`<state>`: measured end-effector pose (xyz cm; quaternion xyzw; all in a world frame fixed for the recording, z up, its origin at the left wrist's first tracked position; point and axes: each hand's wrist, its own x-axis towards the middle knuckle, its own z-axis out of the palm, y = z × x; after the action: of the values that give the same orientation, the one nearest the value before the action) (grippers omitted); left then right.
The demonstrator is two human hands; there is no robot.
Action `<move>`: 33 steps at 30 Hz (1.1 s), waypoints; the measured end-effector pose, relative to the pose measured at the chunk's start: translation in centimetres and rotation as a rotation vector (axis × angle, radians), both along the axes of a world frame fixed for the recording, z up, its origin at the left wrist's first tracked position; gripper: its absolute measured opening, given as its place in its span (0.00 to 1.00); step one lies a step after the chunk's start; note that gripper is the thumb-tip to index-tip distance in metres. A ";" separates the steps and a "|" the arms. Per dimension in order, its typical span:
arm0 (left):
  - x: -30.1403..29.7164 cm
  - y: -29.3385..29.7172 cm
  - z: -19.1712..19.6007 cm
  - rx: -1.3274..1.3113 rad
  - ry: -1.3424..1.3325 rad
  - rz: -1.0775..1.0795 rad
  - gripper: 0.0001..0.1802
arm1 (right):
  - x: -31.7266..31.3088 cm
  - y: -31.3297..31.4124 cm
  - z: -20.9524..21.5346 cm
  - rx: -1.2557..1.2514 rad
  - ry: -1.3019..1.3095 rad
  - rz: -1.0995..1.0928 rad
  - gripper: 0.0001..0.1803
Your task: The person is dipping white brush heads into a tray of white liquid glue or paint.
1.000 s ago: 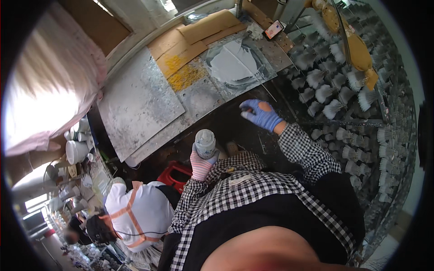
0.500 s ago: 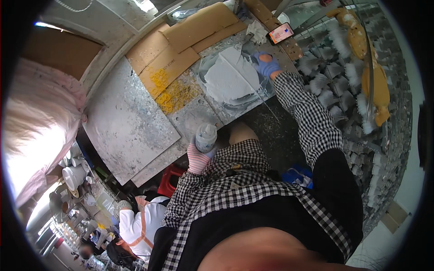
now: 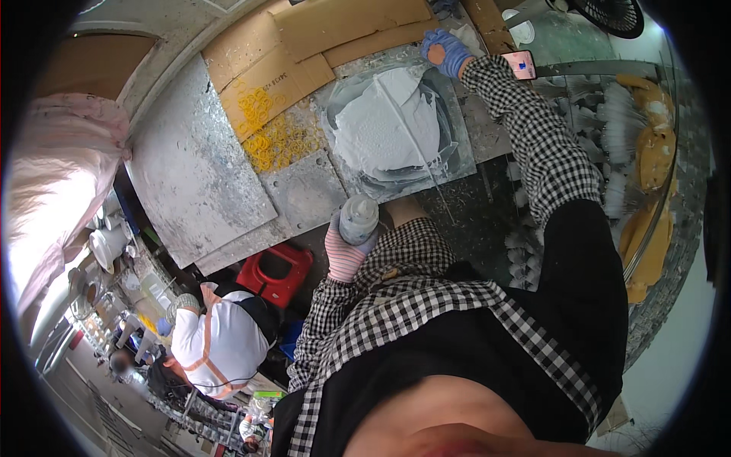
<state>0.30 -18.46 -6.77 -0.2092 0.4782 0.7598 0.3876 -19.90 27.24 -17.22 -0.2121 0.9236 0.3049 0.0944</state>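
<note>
My left hand [image 3: 347, 255], in a pink-striped glove, is closed round a translucent squat bottle [image 3: 359, 218] above my lap, at the bench's near edge. Stretched out to the far right is my right hand [image 3: 449, 55], in a blue glove with a bare patch of skin showing. Its fingers look loosely spread, with nothing visible in them; a crumpled white tissue [image 3: 470, 36] lies beside it. A glass plate [image 3: 461, 145] spread with thick white paste [image 3: 381, 126] lies on the bench between my hands. Across the paste runs a long thin rod [image 3: 403, 122], its near end sticking out past the edge.
Yellow rings [image 3: 266, 137] lie piled by cardboard sheets [image 3: 350, 27]. A phone [image 3: 521, 65] lies beside my right forearm. Brush-like grey pieces and a yellow form [image 3: 647, 228] fill the right side. Lower left are a red stool [image 3: 276, 274] and a person in white [image 3: 221, 343].
My right hand has moved from beside the paste plate to farther back, next to the tissue. The left hand still holds the bottle. The whole view has shifted, showing more of the stool.
</note>
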 end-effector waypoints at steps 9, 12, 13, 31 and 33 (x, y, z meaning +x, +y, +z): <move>-2.0 2.4 0.3 -0.532 0.552 -0.360 0.41 | 2.5 -3.0 9.4 -0.300 -0.287 -0.443 0.11; -3.6 2.3 0.4 -0.774 0.694 -0.520 0.44 | 6.7 -4.4 11.6 -0.572 -0.024 -0.567 0.12; -4.5 2.3 0.1 -0.828 0.662 -0.607 0.45 | 8.5 -5.8 12.1 -0.595 0.031 -0.619 0.13; -14.7 3.9 3.9 -1.400 0.675 -1.382 0.37 | 16.2 -20.5 8.4 -0.905 -0.056 -1.092 0.14; -15.4 3.8 4.5 -1.417 0.694 -1.418 0.37 | 15.6 -19.8 8.6 -0.884 -0.079 -1.097 0.15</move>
<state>-15.06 -14.62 -2.31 0.1677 0.9090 -0.0743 0.3742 -4.32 7.42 -8.66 0.2548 0.9305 -0.1984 0.1728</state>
